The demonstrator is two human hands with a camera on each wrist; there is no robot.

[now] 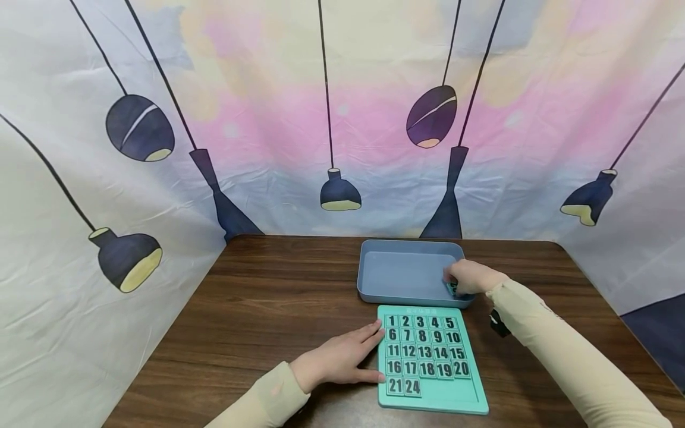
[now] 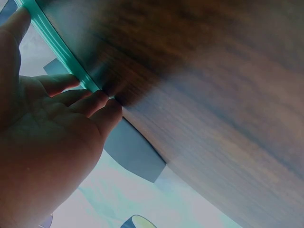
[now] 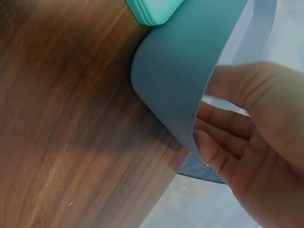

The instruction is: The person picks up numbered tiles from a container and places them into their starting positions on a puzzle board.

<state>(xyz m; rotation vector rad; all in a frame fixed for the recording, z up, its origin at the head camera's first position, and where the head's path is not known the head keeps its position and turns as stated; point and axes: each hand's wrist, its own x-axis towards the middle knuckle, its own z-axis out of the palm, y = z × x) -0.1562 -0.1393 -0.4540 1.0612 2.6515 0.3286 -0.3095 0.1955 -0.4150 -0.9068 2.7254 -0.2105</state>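
Note:
A mint-green number board (image 1: 478, 399) lies on the table with black-numbered tiles in rows; 21 and 24 stand in its bottom row. My left hand (image 1: 342, 356) rests along the board's left edge, thumb and fingers spread and touching its side. In the left wrist view the fingertips meet the green rim (image 2: 61, 47). My right hand (image 1: 471, 277) reaches into the right end of a blue-grey tray (image 1: 412, 300), where its fingers pinch a green number tile (image 1: 452, 288), partly covered. From the right wrist, the tray wall (image 3: 166, 85) hides the tile.
The tray stands just behind the board, close to the table's far edge. Brown wood table (image 1: 278, 297) extends to both sides. A cloth backdrop (image 1: 289, 119) with printed lamps hangs behind it. A dark object (image 1: 499, 324) shows beneath the right wrist.

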